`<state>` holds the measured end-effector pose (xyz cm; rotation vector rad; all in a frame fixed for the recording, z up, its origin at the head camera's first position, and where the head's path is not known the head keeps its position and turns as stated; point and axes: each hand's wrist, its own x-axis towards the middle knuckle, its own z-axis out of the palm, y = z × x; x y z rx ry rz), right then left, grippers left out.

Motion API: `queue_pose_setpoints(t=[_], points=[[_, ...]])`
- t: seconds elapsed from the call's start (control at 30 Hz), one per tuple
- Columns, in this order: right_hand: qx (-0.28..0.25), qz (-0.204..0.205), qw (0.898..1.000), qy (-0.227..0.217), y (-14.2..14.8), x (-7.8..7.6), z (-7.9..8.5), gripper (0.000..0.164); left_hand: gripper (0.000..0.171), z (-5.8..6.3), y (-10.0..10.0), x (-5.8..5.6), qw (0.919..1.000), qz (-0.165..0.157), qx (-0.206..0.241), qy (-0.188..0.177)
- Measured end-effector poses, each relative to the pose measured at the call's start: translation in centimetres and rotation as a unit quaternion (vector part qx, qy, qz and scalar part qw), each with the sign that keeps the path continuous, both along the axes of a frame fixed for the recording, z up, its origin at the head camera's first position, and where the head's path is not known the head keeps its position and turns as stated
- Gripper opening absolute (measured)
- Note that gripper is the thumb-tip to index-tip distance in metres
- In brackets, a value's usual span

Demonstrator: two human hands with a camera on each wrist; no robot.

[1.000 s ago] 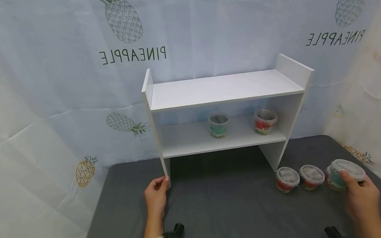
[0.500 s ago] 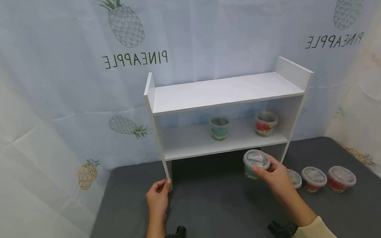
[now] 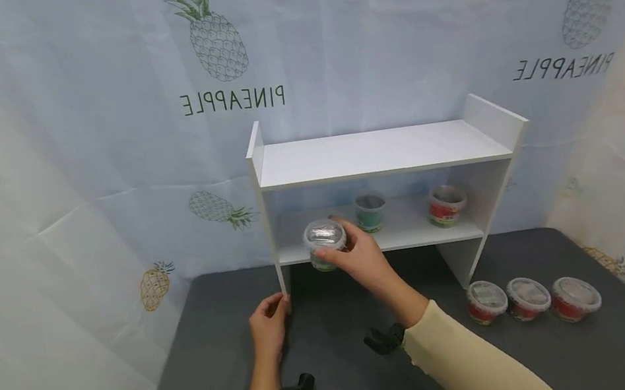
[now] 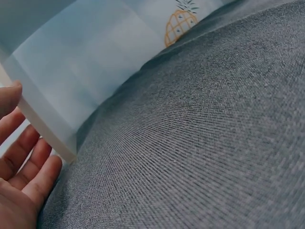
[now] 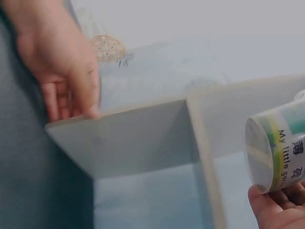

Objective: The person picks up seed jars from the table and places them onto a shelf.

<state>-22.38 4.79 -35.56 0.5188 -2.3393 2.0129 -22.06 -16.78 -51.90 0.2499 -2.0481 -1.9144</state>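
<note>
Right hand (image 3: 366,262): grips round, lidded green plastic cup (image 3: 324,236) by side, likely leaving base free | left hand (image 3: 268,326): pinches white board shelf (image 3: 384,150), likely steadying it

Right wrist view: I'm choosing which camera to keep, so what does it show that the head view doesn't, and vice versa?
Only the right wrist view shows the clear base of the held cup and its label words "My little".
Only the head view shows three lidded red cups on the table, a green cup and a red cup on the middle shelf, the top board and the mirrored PINEAPPLE lettering.
Both show the held cup in the right hand, the left hand gripping a side panel, and an orange pineapple print.
</note>
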Motion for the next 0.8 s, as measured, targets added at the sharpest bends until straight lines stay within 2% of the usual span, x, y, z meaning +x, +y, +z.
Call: queue_pose_setpoints(t=[0.2,0.3,0.43,0.53,0.67,0.8], points=[[0.043,-0.011,0.999,0.021,-2.3,-2.9,1.4,0.074,0.032,0.2,0.3,0.0,0.9999,0.001,0.004,0.011],[0.064,-0.036,0.997,0.030,-3.2,-3.8,2.0,0.081,0.033,0.1,0.3,0.1,0.9999,-0.004,0.001,0.010],[0.082,-0.047,0.995,0.036,-4.0,-4.9,2.3,0.089,0.032,-0.2,0.4,0.0,1.0000,-0.003,0.002,0.006],[0.115,-0.032,0.993,0.019,-4.3,-5.9,2.2,0.090,0.032,-0.3,0.5,-0.2,1.0000,0.001,0.002,0.000],[0.176,-0.004,0.984,-0.013,-4.3,-7.0,1.6,0.091,0.034,-0.4,0.5,-0.4,1.0000,0.005,-0.005,-0.005],[0.181,0.002,0.983,-0.016,-4.4,-7.4,1.2,0.090,0.032,-0.2,0.4,-0.5,1.0000,0.002,-0.002,-0.006]])
